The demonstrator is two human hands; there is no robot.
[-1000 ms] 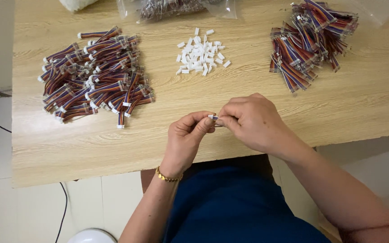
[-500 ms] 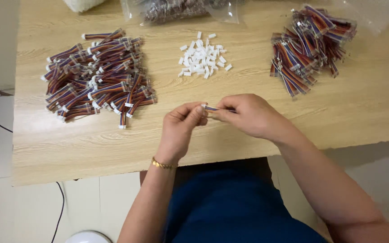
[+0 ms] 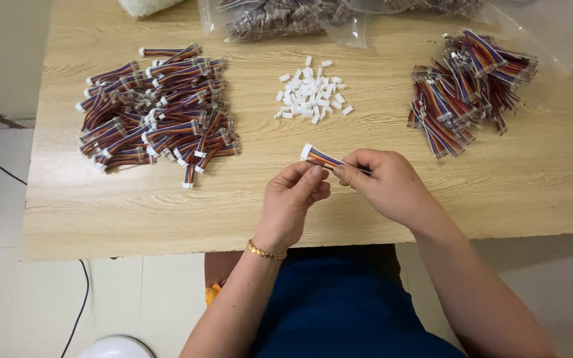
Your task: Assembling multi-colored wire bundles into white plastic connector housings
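Both hands meet over the near middle of a light wooden table (image 3: 392, 126). My right hand (image 3: 386, 185) pinches a short multicoloured ribbon cable (image 3: 321, 158) whose white plug end points up and left. My left hand (image 3: 293, 202), with a gold bracelet at the wrist, has its fingertips closed on the same cable just below the plug. A small heap of loose white plastic connectors (image 3: 310, 93) lies beyond the hands. On the left spreads a large pile of cables with white plugs (image 3: 157, 113). On the right sits a pile of multicoloured cables (image 3: 465, 86).
Clear plastic bags of dark small parts (image 3: 286, 16) lie along the far edge, with another clear bag (image 3: 558, 33) at the far right. A black cord (image 3: 77, 311) runs across the tiled floor on the left, beside a white round object (image 3: 114, 346).
The hands were closed tight together around a small white piece. Now the cable sticks out up and left with its white plug showing, and the left fingers have slid along it.
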